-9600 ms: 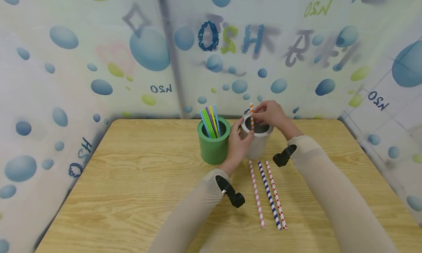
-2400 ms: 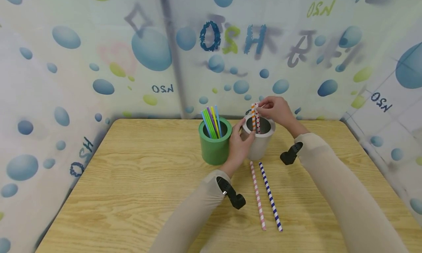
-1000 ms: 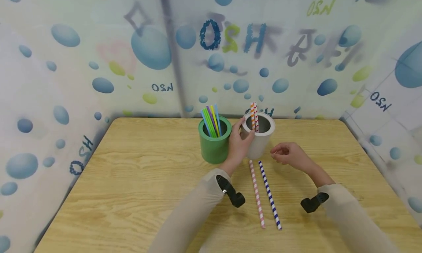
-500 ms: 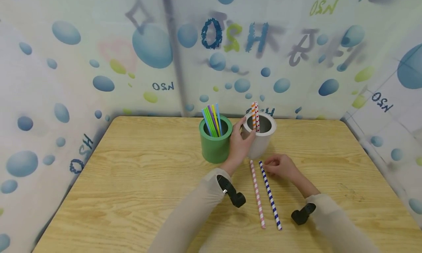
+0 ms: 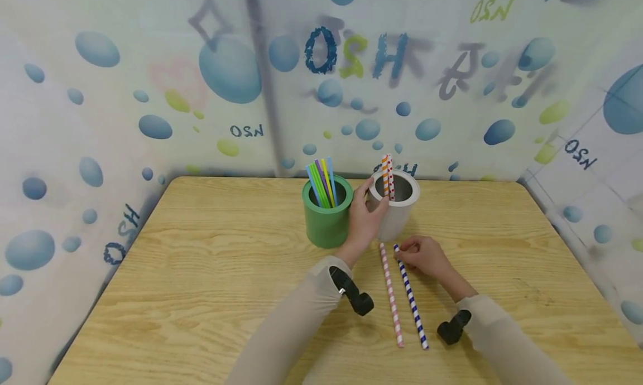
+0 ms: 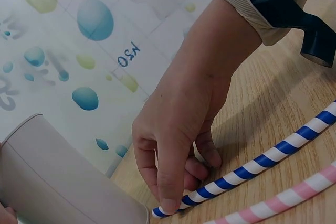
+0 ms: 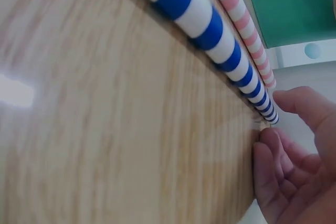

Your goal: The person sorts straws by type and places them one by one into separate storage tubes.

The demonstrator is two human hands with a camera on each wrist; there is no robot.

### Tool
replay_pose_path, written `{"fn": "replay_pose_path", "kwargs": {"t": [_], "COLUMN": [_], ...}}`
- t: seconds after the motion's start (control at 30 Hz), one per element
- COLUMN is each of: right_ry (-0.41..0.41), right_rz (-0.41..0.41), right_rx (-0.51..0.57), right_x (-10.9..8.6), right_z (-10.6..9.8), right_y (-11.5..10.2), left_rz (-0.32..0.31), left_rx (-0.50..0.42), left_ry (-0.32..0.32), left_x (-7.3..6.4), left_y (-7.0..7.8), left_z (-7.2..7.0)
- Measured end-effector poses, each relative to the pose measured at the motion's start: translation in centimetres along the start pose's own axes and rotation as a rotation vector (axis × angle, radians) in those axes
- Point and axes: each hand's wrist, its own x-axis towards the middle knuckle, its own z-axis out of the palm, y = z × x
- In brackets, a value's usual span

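My left hand (image 5: 365, 220) holds the near left side of a white cup (image 5: 397, 220), thumb in front and fingers along its left side. An orange-striped paper straw (image 5: 385, 178) and a red-dotted one (image 5: 391, 179) stand inside it. In front of the cup, a blue-and-white striped paper straw (image 5: 413, 304) lies on the table, its far end between the thumb and fingers of my right hand (image 5: 426, 256). The left wrist view shows the right thumb (image 6: 169, 203) on that straw's tip. A pink-and-white striped straw (image 5: 391, 296) lies just left of it, untouched.
A green cup (image 5: 326, 226) with several plain coloured straws (image 5: 321, 184) stands left of the white cup, close to my left hand. The wooden table (image 5: 211, 273) ends at a patterned wall (image 5: 281, 111) behind the cups.
The red-dotted straw went from the table into the white cup, and my right hand let go. That hand then came down to the blue-striped straw's far end. My left hand stayed on the cup.
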Motion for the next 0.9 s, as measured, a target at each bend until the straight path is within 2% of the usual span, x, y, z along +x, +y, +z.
{"fn": "replay_pose_path", "kwargs": {"t": [0.3,0.53,0.7,0.9], "right_ry": [0.011,-0.01,-0.006,-0.014], "right_rz": [0.025,-0.016,0.056,0.07], "right_rx": [-0.059,-0.034,-0.029,-0.02], "right_x": [-0.05,-0.32,-0.04,0.1], "right_z": [0.35,0.31,0.51,0.32], "right_y": [-0.39,-0.59,-0.79,-0.78], "left_rz": [-0.008,0.006,-0.003,-0.012], "left_rx": [0.002,-0.006,-0.004,0.003], "left_ry": [-0.005,-0.003,-0.004,-0.014], "left_x": [-0.05,-0.16,-0.04,-0.07], "left_y": [0.09,0.27,0.19,0.1], "left_z": [-0.1,-0.14,-0.12,-0.15]}}
